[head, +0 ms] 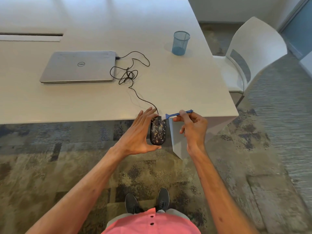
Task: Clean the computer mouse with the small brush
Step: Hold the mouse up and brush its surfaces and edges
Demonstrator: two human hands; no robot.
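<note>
The right hand pinched the small brush by its handle, bristles at the front edge of the computer mouse. The left hand clamped the computer mouse between thumb and fingers, just off the table edge. Recommended: short, light strokes around the wheel, cable left slack.
</note>
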